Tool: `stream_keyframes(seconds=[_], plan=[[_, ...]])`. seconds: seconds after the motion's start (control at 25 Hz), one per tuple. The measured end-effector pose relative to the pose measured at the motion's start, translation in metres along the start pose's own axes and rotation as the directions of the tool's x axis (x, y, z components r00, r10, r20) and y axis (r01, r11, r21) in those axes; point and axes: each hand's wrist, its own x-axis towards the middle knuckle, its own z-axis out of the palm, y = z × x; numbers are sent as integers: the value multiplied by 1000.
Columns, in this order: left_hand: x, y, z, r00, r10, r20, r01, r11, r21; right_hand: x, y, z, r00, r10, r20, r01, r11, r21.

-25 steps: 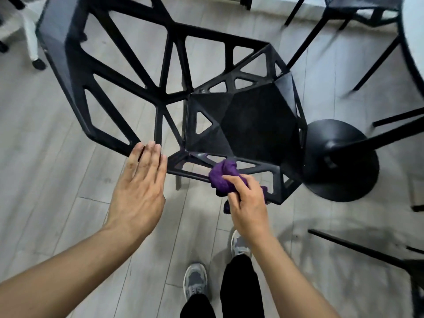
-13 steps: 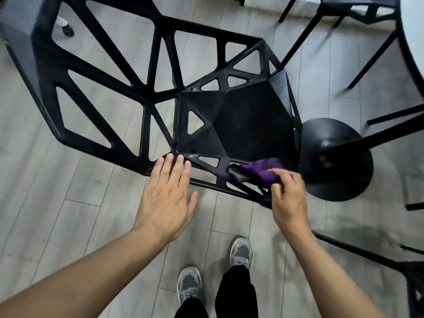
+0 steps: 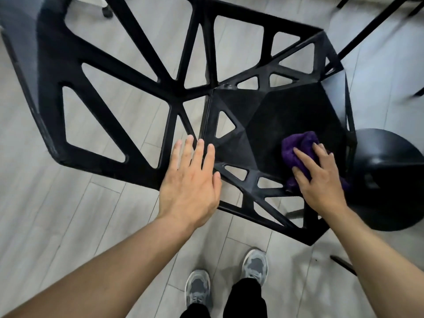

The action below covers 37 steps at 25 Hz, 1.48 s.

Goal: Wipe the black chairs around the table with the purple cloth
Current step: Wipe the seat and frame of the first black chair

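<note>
Head view, right hand [image 3: 321, 180]: grip spread flat, pressing the purple cloth [image 3: 298, 149] onto the right side of the black chair [image 3: 286, 111] seat.
Left hand [image 3: 190, 180]: grip straight-fingered, at the seat's left edge.
Change: the cloth has moved from the front rail onto the seat, so seat wiping is likely under way.

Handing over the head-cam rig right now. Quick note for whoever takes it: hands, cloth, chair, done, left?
Left hand: open and flat at the seat's near left corner; contact unclear.
Right hand: presses the purple cloth onto the black chair seat, near its right edge, beside the round table base.
Done: seat wipe under way; how much is clean, cannot tell.
Left: rest of this chair, including its lattice back, then the others; another chair's leg shows top right.
</note>
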Motion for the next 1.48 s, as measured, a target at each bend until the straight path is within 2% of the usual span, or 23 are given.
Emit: stream_keyframes(seconds=[0.12, 0.24, 0.36, 0.48, 0.76, 0.96, 1.04, 1.12, 1.2, 1.28, 1.48], plan=[[0, 0, -1, 1000, -14, -5, 14, 1000, -15, 13, -20, 18, 981, -127, 144, 107, 985, 138], [1, 1, -2, 1000, -24, 14, 24, 1000, 1, 32, -84, 47, 905, -297, 304, 210, 934, 289], [2, 3, 0, 999, -27, 31, 26, 999, 30, 41, -132, 69, 860, -442, 255, 341, 869, 358], [3, 3, 0, 998, -51, 38, 50, 998, 31, 34, -124, 67, 850, -453, 268, 352, 868, 350], [4, 2, 1, 995, -70, 66, 68, 997, 26, 8, -37, 22, 890, -348, 294, 296, 933, 206], [6, 5, -1, 992, -60, 115, 62, 998, -8, -29, 13, -10, 973, -163, 165, 141, 980, 139], [7, 17, 0, 994, -13, 110, 16, 999, -33, -55, 27, -21, 990, -70, 122, 49, 985, 167], [12, 40, 3, 986, 104, 133, -95, 993, -74, -75, 31, -24, 996, 20, 84, -38, 975, 218], [16, 68, 11, 957, 233, 172, -209, 967, -146, -85, 31, -18, 996, 81, 46, -89, 967, 238], [18, 91, 15, 927, 303, 219, -263, 945, -194, -78, 35, -10, 992, 125, -15, -119, 967, 227], [21, 105, 23, 916, 306, 259, -261, 946, -192, 0, 43, 2, 953, 215, -214, -158, 954, 254]])
